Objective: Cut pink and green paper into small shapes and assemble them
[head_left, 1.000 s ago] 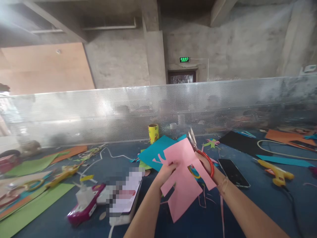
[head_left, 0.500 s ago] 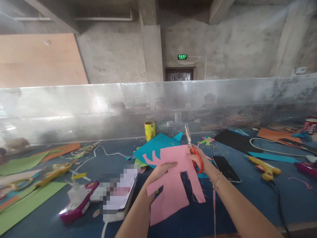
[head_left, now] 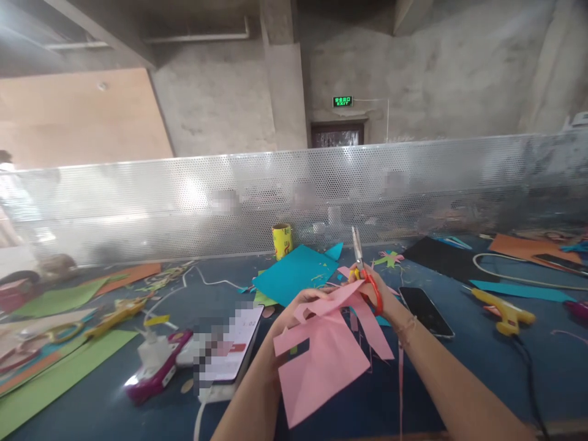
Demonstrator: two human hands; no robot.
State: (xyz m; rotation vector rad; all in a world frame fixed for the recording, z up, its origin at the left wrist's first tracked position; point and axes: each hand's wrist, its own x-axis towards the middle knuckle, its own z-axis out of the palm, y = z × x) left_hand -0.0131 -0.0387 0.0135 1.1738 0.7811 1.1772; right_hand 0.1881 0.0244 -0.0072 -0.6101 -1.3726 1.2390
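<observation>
Far off, above the door [head_left: 337, 136], I can read "EXIT" on the lit green sign [head_left: 342, 101], under the Chinese characters 安全出口. The print on the yellow roll [head_left: 282, 243] and the left phone's screen [head_left: 232, 358] I can't make out.

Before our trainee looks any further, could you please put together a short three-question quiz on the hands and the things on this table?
1. Which hand holds the red-handled scissors by the pink paper: A) left, B) right, C) neither?
2. True or false: the yellow tube stands upright, beyond the blue sheet.
3. Fill in the gap: a yellow glue gun lies to the right of the dark-screened ____.

Key: 1. B, the right hand. 2. True. 3. Phone.
</observation>
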